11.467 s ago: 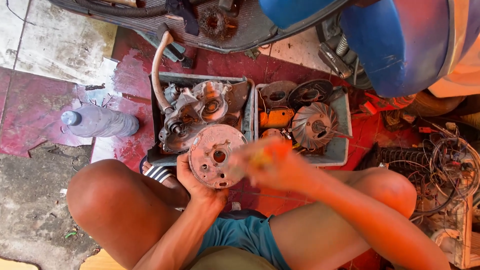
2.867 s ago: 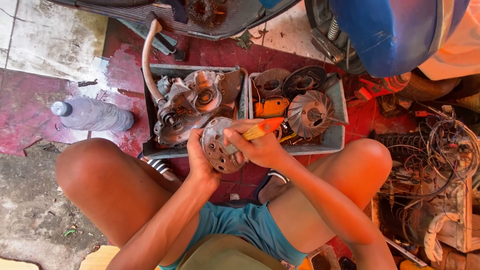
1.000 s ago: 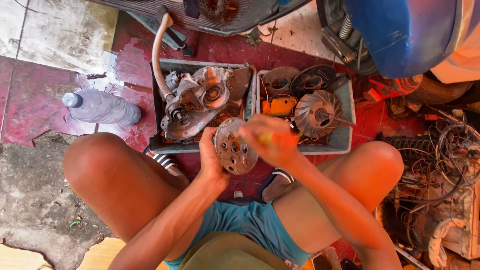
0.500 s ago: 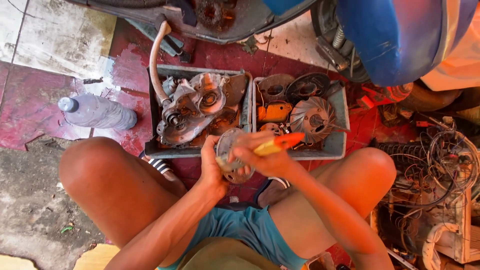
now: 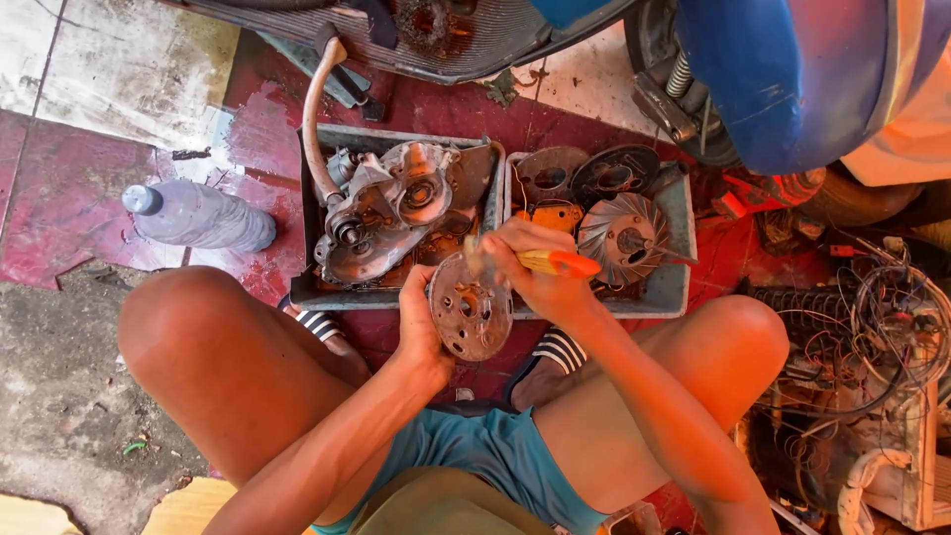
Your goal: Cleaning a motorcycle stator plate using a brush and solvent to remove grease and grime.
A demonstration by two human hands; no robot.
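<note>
arms: bare from shoulder to wrist, no sleeves in view
left hand: bare, no glove, ring or watch
right hand: bare, no glove, grimy at the fingers
shorts: teal fabric, short-cut, bunched between the thighs
shirt hem: olive-khaki cloth, a rounded fold at the bottom edge of the view
legs: bare thighs and knees, nothing worn below the shorts
left sandal: strap with dark and white stripes, partly hidden under the thigh
right sandal: same dark-and-white striped strap across the foot, dark sole edge showing
</note>
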